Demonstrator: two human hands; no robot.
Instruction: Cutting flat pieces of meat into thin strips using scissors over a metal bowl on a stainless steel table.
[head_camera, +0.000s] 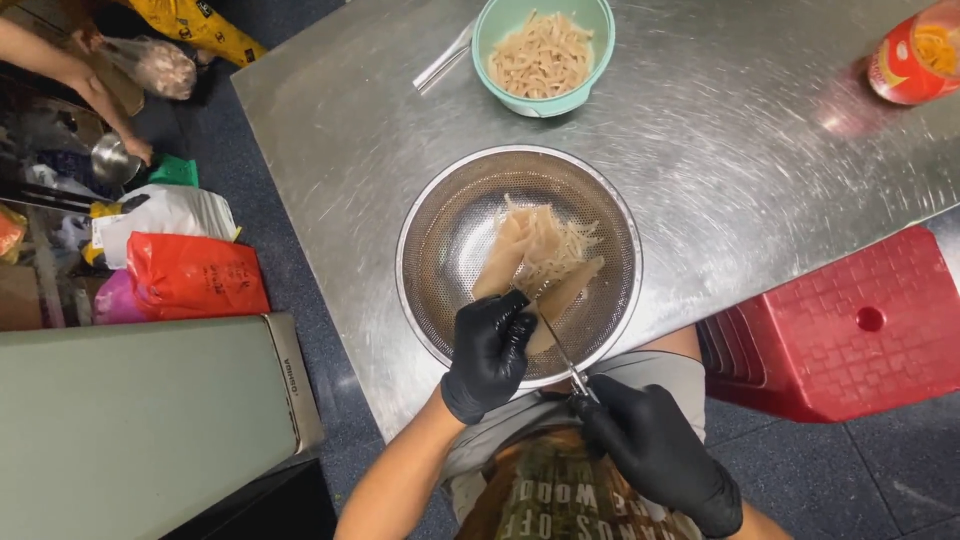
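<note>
Left hand (487, 352) pinching pale strip (500, 262) over colander (440, 240); right hand (655, 450) at five o'clock closed on scissors (560, 345). Probably soft, slippery, light; best gripped near the end.

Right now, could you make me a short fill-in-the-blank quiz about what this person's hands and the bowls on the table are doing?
Both hands wear ___ gloves.
The right hand works a pair of ___ over the steel colander.
The left hand holds a pale strip inside the ___.
The cut strips fill a ___ bowl.

Missing words: black; scissors; colander; green
</note>
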